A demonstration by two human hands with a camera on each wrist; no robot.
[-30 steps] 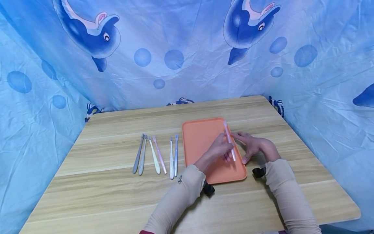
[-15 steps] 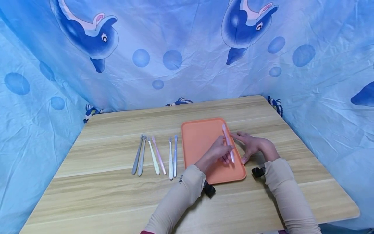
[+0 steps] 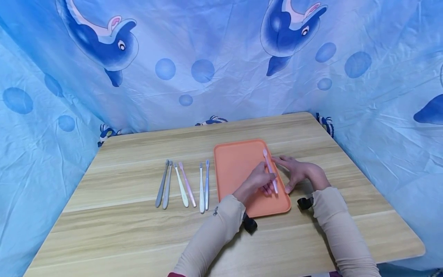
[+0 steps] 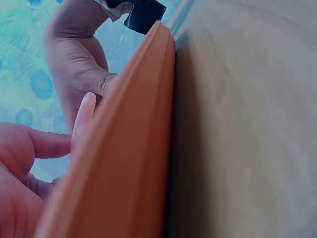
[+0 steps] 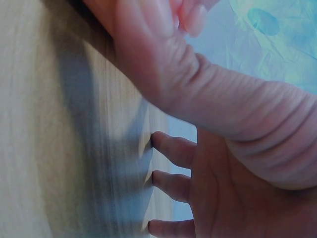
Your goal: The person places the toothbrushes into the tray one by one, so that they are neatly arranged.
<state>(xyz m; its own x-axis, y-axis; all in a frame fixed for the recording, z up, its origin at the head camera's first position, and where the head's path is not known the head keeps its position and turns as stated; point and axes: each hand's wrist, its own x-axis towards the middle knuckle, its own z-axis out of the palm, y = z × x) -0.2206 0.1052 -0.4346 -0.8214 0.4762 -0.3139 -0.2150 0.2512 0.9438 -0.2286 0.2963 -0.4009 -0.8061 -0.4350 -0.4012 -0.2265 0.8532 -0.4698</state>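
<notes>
In the head view, a pink toothbrush is pinched by my left hand over the right side of an orange tray. The brush lies roughly along the tray's right rim, head pointing away from me. My right hand touches that rim from outside, its thumb and index finger spread apart. In the right wrist view, the thumb is at the tray's edge and other fingertips touch the table. The left wrist view has the left hand behind the tray's side wall, which hides part of it.
Left of the tray, several toothbrushes lie on the wooden table: two grey ones, a pale green one, a pink one, a white one and a blue one. A dolphin-print curtain surrounds the table.
The left hand and the pink toothbrush have come slightly toward me, lower along the tray's right side. The right hand stays at the rim. The whole view has shifted slightly.
</notes>
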